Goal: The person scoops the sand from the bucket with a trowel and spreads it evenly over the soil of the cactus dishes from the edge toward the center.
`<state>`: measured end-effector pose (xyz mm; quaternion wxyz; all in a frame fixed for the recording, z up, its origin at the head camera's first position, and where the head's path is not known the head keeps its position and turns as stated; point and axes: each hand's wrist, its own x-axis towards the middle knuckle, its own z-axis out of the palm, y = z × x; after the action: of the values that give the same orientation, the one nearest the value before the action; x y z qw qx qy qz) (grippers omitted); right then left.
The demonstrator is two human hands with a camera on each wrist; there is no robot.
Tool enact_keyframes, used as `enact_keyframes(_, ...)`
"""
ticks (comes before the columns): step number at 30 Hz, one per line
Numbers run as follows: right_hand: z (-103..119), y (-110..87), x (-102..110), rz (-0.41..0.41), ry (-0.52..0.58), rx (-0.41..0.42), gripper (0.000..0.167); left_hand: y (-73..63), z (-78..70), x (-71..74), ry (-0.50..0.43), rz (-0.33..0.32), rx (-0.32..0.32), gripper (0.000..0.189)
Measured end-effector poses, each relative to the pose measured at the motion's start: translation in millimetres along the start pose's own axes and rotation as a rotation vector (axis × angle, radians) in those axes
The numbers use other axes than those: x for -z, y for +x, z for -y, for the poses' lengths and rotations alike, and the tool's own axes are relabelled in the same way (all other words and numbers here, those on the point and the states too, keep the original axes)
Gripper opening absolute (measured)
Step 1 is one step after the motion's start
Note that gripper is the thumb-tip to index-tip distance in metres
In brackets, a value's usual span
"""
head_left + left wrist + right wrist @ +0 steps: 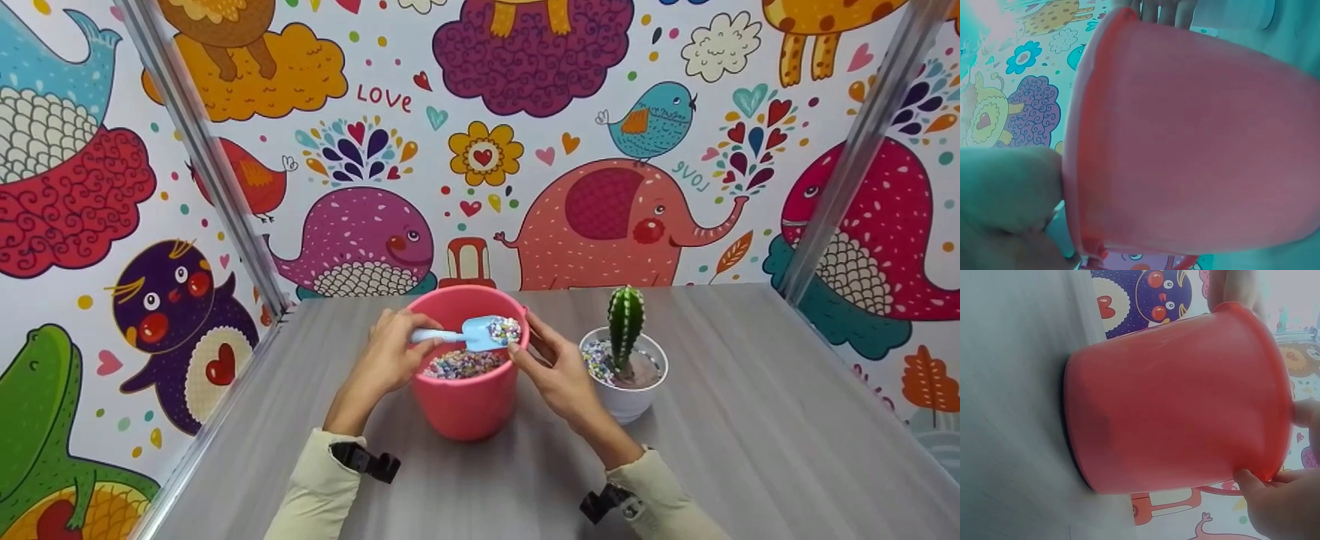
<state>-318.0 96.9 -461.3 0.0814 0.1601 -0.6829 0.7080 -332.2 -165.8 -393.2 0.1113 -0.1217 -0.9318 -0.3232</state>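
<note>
A pink bucket (466, 409) stands on the table, with small multicoloured pebbles (459, 364) inside. Between thumb and fingers, my left hand (390, 349) holds the handle of a light blue toy shovel (477, 335) over the bucket's opening. More pebbles (505, 330) lie on the shovel's blade. My right hand (559, 371) grips the bucket's right rim, its thumb near the blade's tip. In the left wrist view the bucket (1196, 135) hides most of the shovel. From the right wrist, fingers (1249, 484) show against the bucket's side (1179, 405).
Just right of my right hand is a white pot (628, 405) with a green cactus (625, 326). Coloured pebbles cover part of its soil surface. Printed cartoon panels (480, 210) rise behind the grey table (750, 420) and at both sides, framed by metal posts (217, 172).
</note>
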Motion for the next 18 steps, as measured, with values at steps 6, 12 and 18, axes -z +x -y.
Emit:
enact_keyframes(6, -2.6, -2.2, -0.1, 0.004, 0.012, -0.012, 0.077, -3.1, 1.1, -1.3, 0.002, -0.027, 0.010, 0.015)
enact_keyframes(12, -3.1, -3.4, -0.8, 0.003, 0.035, 0.000, 0.075, -5.5, 3.2, 0.1, 0.000, -0.064, -0.051, 0.015)
enact_keyframes(18, -4.4, -4.5, 1.0, 0.000, 0.026, -0.006, 0.074, -6.2, 3.7, 1.1, -0.017, -0.082, -0.062, 0.015)
